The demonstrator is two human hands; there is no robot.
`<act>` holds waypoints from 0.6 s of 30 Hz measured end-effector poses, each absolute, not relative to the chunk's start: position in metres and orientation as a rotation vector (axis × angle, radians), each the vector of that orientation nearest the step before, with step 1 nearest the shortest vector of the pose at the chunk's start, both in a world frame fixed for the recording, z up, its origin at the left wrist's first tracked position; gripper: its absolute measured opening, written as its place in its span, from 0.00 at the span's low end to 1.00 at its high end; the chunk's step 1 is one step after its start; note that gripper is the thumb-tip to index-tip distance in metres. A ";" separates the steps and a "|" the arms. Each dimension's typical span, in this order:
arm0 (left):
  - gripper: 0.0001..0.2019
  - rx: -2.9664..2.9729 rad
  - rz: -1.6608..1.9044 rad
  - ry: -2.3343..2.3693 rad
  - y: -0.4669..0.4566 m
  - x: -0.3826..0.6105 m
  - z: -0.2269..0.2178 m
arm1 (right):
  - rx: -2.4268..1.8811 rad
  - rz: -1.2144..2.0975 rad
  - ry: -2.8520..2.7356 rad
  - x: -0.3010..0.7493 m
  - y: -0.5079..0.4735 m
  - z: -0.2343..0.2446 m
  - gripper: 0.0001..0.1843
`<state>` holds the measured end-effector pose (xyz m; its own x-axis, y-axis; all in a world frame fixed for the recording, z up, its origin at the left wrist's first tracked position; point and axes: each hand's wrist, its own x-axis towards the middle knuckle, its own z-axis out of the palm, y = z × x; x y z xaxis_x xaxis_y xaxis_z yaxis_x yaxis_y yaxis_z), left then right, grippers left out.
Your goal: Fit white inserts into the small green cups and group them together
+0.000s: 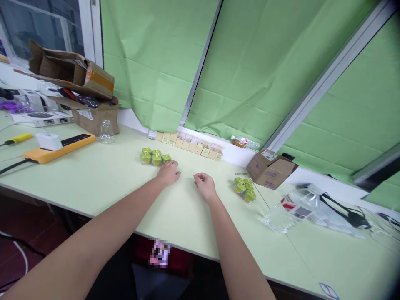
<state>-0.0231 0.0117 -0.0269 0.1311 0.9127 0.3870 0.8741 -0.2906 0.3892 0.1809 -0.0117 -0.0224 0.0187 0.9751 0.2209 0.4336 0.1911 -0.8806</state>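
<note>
My left hand (pixel 169 172) is palm down over the table, thumb and fingers apart. It lies right beside a small clear container with a green lid (pixel 166 158), at the near right of a left-hand group of such containers (pixel 146 157); whether it touches that one I cannot tell. To its right, my right hand (pixel 205 186) is raised slightly, fingers curled into a pinch. Something small and pale may show between the fingertips, too small to name. Farther right stands a second group of green-lidded containers (pixel 245 188) with yellowish loops on top.
A row of small open cardboard boxes (pixel 190 145) lines the wall. At right are a cardboard box (pixel 271 168) and a large clear plastic bottle (pixel 293 208). An orange power strip (pixel 62 149), a clear jar (pixel 106 132) and stacked cartons (pixel 95 116) occupy the left.
</note>
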 end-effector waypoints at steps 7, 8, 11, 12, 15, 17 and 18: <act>0.23 2.222 0.882 1.761 0.015 -0.020 -0.035 | -1.442 0.616 -1.536 0.185 -0.009 -0.022 0.16; 0.24 2.220 0.866 1.742 0.015 -0.020 -0.035 | -1.470 0.538 -1.483 0.188 -0.009 -0.019 0.18; 0.26 2.220 0.789 1.710 0.016 -0.020 -0.035 | -1.569 0.224 -1.235 0.204 -0.011 -0.006 0.26; 0.27 2.217 0.763 1.718 0.017 -0.021 -0.034 | -1.600 0.126 -1.153 0.211 -0.011 -0.003 0.28; 0.25 2.231 0.714 1.764 0.020 -0.021 -0.031 | -1.711 -0.078 -0.967 0.237 -0.009 0.003 0.34; 0.22 2.262 0.697 1.782 0.021 -0.020 -0.029 | -1.775 -0.155 -0.913 0.254 -0.006 0.000 0.35; 0.21 2.270 0.692 1.787 0.022 -0.019 -0.028 | -1.786 -0.195 -0.961 0.262 -0.003 -0.002 0.34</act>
